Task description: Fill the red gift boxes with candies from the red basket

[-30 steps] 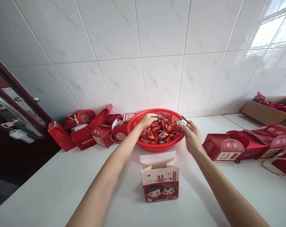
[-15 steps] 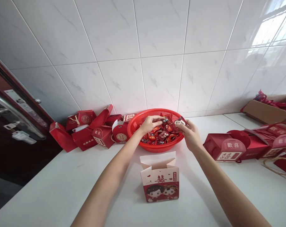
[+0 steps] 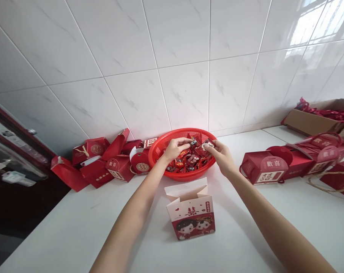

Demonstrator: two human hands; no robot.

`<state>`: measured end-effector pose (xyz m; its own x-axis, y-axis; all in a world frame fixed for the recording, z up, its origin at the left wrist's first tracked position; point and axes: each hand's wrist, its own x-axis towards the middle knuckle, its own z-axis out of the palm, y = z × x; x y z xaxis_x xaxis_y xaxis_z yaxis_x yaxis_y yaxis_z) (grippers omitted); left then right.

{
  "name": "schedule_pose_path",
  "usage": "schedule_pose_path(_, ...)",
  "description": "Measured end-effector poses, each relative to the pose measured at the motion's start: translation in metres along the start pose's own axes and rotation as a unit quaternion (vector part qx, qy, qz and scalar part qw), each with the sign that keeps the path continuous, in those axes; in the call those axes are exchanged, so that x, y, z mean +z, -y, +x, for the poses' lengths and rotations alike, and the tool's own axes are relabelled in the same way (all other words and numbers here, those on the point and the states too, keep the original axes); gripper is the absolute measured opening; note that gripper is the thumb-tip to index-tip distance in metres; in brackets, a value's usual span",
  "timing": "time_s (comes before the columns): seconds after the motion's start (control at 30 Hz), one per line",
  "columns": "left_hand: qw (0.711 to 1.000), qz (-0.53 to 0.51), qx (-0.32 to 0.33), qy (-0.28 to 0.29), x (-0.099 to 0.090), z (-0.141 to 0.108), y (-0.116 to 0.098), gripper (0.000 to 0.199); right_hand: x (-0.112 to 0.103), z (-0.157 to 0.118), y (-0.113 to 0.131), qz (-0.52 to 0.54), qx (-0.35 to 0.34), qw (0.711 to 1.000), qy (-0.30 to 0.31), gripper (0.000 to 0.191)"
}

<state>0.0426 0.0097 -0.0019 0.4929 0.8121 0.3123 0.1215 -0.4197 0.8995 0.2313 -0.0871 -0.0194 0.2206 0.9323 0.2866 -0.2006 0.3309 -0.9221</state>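
A red plastic basket (image 3: 186,176) full of wrapped candies (image 3: 189,159) stands against the tiled wall. Over its left part is my left hand (image 3: 176,148), thumb and fingers closed on a small dark-wrapped candy (image 3: 194,143). My right hand (image 3: 221,154), at the basket's right rim, pinches a dark red packet with a white label (image 3: 207,146). In front of the basket an open-topped red and white paper box (image 3: 190,218) stands upright, printed with two cartoon figures; neither hand touches it.
Several red gift boxes (image 3: 120,167) lie at the left by the wall. More red boxes (image 3: 264,167) stand at the right, with a cardboard box (image 3: 311,122) of red items behind them. A dark door with keys (image 3: 18,177) is at the far left.
The camera view has turned slightly, shifting the scene left. My right hand has moved a little inward with the labelled packet, nearer my left hand. My left hand keeps nearly the same place over the basket.
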Motion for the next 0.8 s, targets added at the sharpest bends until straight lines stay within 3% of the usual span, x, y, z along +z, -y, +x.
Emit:
schedule_pose_path(0.37, 0.999, -0.009, 0.021, -0.022, -0.0018, -0.0019, -0.0017, 0.039, 0.0044, -0.0016, 0.0015, -0.037, -0.018, 0.999, 0.017, 0.029)
schedule_pose_path(0.57, 0.999, 0.003, 0.029, 0.025, -0.0001, -0.0048, -0.0058, 0.041, 0.0037, 0.0007, -0.0031, -0.021, -0.020, 0.999, 0.011, 0.036)
schedule_pose_path(0.8, 0.998, -0.005, 0.011, 0.069, -0.0013, -0.0054, -0.0093, 0.036, 0.0020, -0.0004, -0.0016, -0.044, -0.024, 0.999, 0.019, 0.029)
